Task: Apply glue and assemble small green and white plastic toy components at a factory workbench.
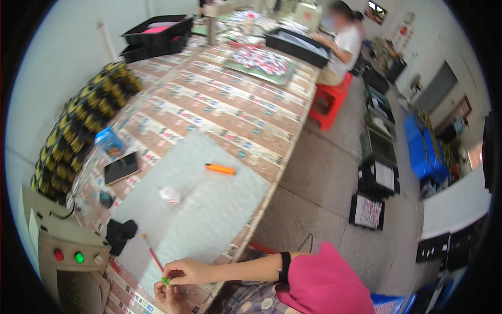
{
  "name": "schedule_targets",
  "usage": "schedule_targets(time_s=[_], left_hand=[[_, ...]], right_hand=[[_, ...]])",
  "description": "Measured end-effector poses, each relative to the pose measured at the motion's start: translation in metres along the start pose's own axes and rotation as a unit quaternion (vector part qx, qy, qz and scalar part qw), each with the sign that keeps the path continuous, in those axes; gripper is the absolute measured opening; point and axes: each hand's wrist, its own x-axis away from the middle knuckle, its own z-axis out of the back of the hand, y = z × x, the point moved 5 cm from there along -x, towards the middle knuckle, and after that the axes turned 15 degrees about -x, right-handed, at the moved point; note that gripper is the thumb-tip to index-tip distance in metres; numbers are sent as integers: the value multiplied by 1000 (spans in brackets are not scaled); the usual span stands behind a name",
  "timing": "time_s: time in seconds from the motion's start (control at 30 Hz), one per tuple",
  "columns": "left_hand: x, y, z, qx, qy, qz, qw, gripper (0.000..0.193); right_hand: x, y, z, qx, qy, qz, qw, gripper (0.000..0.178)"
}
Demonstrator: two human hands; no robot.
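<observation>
My right hand reaches in from the right and is closed, fingertips pinched beside a small bright green piece. A thin red-handled brush sticks out from these fingers, slanting up and left over the pale sheet. Just below, my left hand is closed with its fingertips on the green piece. The piece is too small to make out its kind. On the pale sheet lie an orange utility knife and a small white round thing.
Along the sheet's left side are a black cloth, a smartphone and a blue packet. A control box with coloured buttons stands lower left. Farther up are a tray of small pieces, black bins and a seated person.
</observation>
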Motion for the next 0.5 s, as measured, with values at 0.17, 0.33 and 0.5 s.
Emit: schedule_targets(time_s=[0.17, 0.33, 0.5], left_hand=[[5, 21, 3, 52, 47, -23, 997, 19], [3, 12, 4, 52, 65, -7, 997, 18], [4, 13, 1, 26, 62, -17, 998, 20]], right_hand=[[-12, 7, -18, -52, -39, -72, 995, 17], [-12, 19, -12, -89, -35, -80, 992, 19], [-10, 16, -11, -79, -47, -88, 992, 19]])
